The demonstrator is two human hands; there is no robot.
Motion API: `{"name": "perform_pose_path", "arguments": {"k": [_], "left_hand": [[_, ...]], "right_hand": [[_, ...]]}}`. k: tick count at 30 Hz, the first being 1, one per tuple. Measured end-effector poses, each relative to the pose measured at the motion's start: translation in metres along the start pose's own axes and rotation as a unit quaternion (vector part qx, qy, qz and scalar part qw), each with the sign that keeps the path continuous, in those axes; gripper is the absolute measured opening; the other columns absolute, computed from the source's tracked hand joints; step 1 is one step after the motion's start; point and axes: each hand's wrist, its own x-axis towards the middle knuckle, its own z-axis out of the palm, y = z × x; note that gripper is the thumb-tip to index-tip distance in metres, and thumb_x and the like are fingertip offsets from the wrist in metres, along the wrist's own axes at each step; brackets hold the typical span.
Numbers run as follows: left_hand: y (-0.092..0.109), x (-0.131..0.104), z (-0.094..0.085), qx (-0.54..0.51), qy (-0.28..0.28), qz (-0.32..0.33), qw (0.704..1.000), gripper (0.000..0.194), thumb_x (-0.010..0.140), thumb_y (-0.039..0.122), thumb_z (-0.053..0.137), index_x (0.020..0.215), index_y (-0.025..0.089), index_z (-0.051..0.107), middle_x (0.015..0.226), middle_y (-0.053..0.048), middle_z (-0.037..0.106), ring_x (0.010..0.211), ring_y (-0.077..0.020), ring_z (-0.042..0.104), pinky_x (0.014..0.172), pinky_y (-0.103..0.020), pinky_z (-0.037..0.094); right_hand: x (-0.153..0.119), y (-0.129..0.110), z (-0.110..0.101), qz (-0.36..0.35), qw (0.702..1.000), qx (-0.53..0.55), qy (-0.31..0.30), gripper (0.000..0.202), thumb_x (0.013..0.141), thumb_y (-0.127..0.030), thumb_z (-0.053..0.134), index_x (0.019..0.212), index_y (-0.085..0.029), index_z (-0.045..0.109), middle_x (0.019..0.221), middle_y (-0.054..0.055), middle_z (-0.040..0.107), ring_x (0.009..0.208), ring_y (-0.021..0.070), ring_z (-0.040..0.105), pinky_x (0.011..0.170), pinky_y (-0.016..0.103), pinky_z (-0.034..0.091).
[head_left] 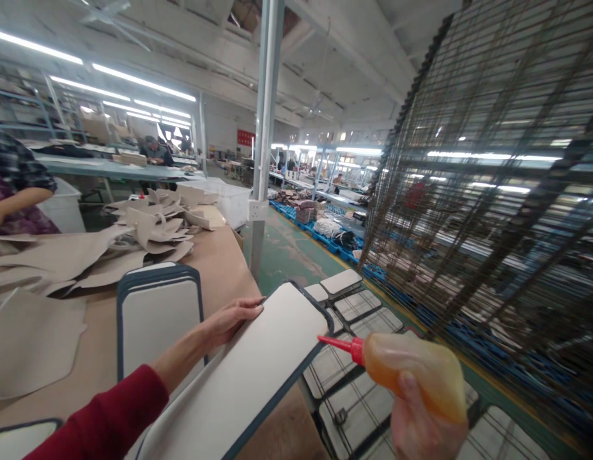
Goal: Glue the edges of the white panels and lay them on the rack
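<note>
A long white panel with a dark blue edge is tilted up in front of me. My left hand grips its left edge, thumb and fingers pressed together. My right hand is wrapped round a squeeze bottle of amber liquid. The bottle's red nozzle points left, its tip at the panel's right edge near the upper corner. Left of the held panel, a stack of similar panels lies on the brown table.
Loose beige sheets are heaped on the table's left part. More white panels rest on a wire rack at the lower right. A tall wire mesh frame stands at right, a metal post ahead. A person is at far left.
</note>
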Motion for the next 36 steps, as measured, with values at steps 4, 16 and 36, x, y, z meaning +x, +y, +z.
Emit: {"name": "perform_pose_path", "arguments": {"k": [4, 16, 36], "left_hand": [[0.0, 0.003, 0.008, 0.018, 0.029, 0.033, 0.999, 0.054, 0.063, 0.033, 0.083, 0.111, 0.014, 0.07, 0.084, -0.008, 0.076, 0.065, -0.0175, 0.069, 0.06, -0.023, 0.052], [0.019, -0.021, 0.02, 0.056, 0.027, 0.038, 0.997, 0.058, 0.062, 0.04, 0.083, 0.112, 0.014, 0.07, 0.089, -0.009, 0.076, 0.07, -0.0198, 0.069, 0.061, -0.024, 0.051], [0.041, -0.042, 0.015, 0.1, -0.032, 0.034, 0.994, 0.048, 0.07, 0.036, 0.078, 0.114, 0.017, 0.071, 0.096, -0.008, 0.076, 0.075, -0.0203, 0.07, 0.068, -0.026, 0.054]], "right_hand": [[-0.015, 0.007, -0.003, 0.06, 0.996, 0.021, -0.065, 0.055, 0.069, -0.035, 0.082, 0.117, -0.024, 0.06, 0.103, 0.009, 0.069, 0.091, 0.0313, 0.068, 0.073, 0.045, 0.061], [0.07, -0.071, 0.035, -0.01, 0.99, 0.114, -0.079, 0.049, 0.062, -0.031, 0.083, 0.109, -0.031, 0.068, 0.131, -0.004, 0.058, 0.132, 0.0261, 0.043, 0.105, 0.044, 0.044], [0.083, -0.058, 0.013, -0.035, 0.983, 0.013, -0.182, 0.041, 0.057, -0.029, 0.088, 0.094, -0.022, 0.071, 0.077, 0.0, 0.07, 0.072, 0.0149, 0.065, 0.069, 0.02, 0.055]]}}
